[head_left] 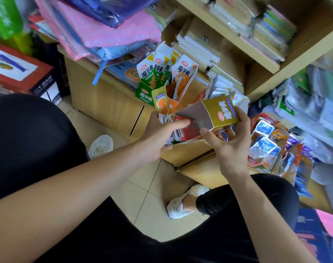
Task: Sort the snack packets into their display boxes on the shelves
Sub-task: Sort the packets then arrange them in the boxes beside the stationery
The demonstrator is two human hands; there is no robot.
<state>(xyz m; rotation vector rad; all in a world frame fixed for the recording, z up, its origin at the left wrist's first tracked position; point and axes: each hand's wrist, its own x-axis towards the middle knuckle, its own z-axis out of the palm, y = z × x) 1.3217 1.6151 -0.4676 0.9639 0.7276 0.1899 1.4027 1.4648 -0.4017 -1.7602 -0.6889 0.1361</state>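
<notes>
The right hand (230,147) grips one gold display box (221,115), tilted with its open mouth toward the left hand (158,135), which holds a bunch of snack packets (182,130) too tightly fanned to count. Behind them, one green box (145,95) and one orange box (182,80) stand on the low shelf (108,99)

The gold display box (224,114) hides some fingers of our right hand (230,149). Our left hand (158,137) covers part of the packets (188,128). The notebooks (272,29) on the shelf (302,54) are blurry. The left edge cuts off the red box (19,73)
</notes>
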